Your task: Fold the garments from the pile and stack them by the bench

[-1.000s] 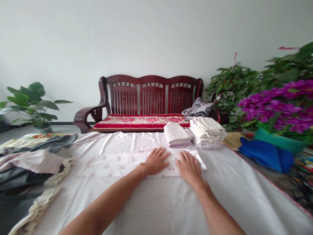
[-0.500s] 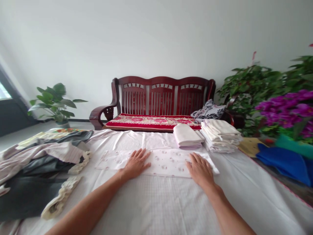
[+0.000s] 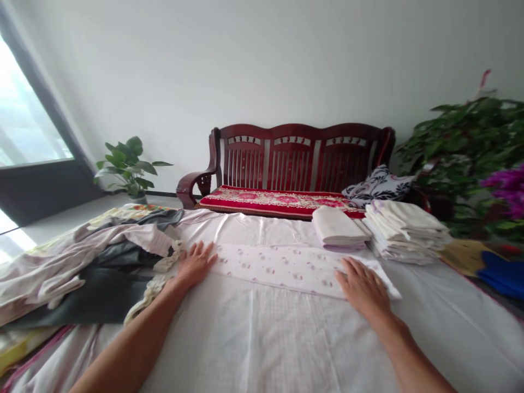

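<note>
A long, flat folded white cloth (image 3: 278,266) with a small print lies across the white sheet (image 3: 286,338) in front of me. My left hand (image 3: 195,266) rests flat on its left end, fingers spread. Near the right end, my right hand (image 3: 362,285) lies palm down with its fingers stretched out on the fabric. Just behind the cloth sits a small folded white bundle (image 3: 339,226), and right of that a taller stack of folded white cloths (image 3: 406,229).
Rumpled clothes (image 3: 123,262) in pale pink and dark grey heap up at the left. Blue cloth (image 3: 501,273) lies at the right edge. Behind stands a dark red wooden bench (image 3: 286,158) with a patterned cushion (image 3: 379,185). Potted plants (image 3: 133,164) flank it.
My left hand has slid left along the printed cloth to its left end. My right hand stays near the right end. The view has turned left.
</note>
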Demonstrator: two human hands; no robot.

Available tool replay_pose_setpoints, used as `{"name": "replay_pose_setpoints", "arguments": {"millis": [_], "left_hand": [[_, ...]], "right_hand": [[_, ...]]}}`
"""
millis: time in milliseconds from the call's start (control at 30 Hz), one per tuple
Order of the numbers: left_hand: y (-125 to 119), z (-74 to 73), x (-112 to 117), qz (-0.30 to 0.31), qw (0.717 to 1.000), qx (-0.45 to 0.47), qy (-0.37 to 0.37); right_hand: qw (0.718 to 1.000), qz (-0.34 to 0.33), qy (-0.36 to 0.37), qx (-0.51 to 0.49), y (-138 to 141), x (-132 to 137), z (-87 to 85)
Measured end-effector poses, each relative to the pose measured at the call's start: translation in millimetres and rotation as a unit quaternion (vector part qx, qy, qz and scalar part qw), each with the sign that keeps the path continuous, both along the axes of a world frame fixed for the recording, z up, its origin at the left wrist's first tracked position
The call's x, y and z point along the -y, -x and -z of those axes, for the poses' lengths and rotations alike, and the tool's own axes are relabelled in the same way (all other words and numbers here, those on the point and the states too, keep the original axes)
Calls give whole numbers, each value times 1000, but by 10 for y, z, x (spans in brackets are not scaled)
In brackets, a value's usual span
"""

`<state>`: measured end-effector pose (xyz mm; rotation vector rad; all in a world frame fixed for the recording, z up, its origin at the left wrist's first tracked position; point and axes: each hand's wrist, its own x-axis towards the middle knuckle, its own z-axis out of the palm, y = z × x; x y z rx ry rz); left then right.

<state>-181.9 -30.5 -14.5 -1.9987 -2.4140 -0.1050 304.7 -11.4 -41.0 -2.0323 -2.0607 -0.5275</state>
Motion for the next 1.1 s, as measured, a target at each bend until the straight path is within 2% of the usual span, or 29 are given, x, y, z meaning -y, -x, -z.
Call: {"name": "replay_pose_setpoints", "arguments": {"millis": [133, 300, 533, 900, 1100], "left_hand": [[100, -23, 43, -62, 997, -8, -35], [131, -76, 81, -90, 991, 17, -99], [113, -216, 120, -137, 987, 29, -75], [191, -226, 90, -119, 992, 35, -19], [175, -223, 85, -112, 992, 57, -30]], "right_hand": [[1000, -10, -4, -5, -39, -37, 38], [1000, -15, 3, -1, -61, -48, 38], [1000, -22, 2, -11, -86, -69, 27], [1000, 5, 18, -11, 32, 23, -101], [1000, -1, 22, -15, 52, 59, -141]]}}
